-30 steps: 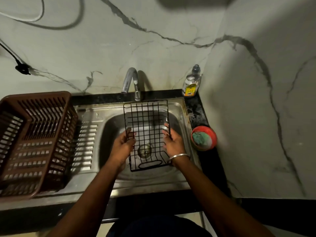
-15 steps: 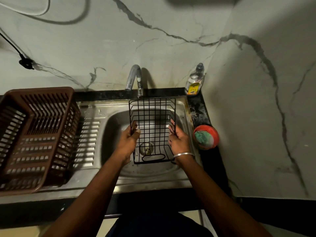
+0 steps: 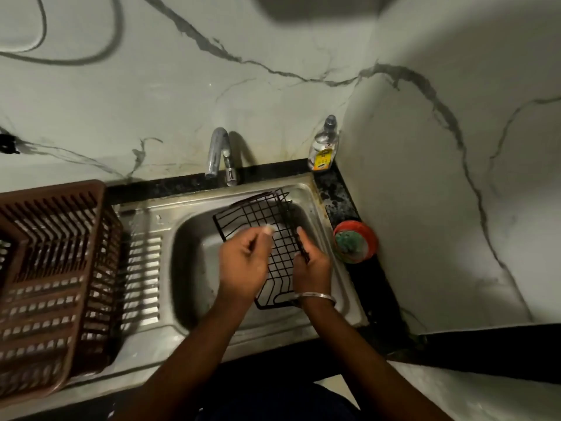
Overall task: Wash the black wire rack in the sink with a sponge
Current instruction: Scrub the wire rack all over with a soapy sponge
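We see the black wire rack (image 3: 263, 211) at the centre of the frame, held over the bowl of the stainless steel sink (image 3: 185, 268). It is tilted and turned on a slant, with its far end pointing up toward the faucet (image 3: 217, 151) and its near end low by the front wall of the bowl.

The right hand (image 3: 312, 266), with a metal bangle (image 3: 315, 296) on its wrist, grips the rack's right side wall, the thumb lying along the wire and the fingers curled under it. The left hand (image 3: 243, 264) lies over the left half of the grid with its thumb and forefinger stretched toward the wires. It is blurred, so we cannot tell whether it pinches a wire or only touches the rack.

At the right of the sink, on the black counter strip (image 3: 335, 194), stands a red bowl (image 3: 368, 238) with a green scouring sponge (image 3: 348, 245) in it, apart from both hands. A clear dish soap bottle (image 3: 323, 145) with a yellow label stands in the corner behind it. At the left of the frame a brown plastic drainer basket (image 3: 54, 268) sits on the ribbed draining board (image 3: 142, 275).
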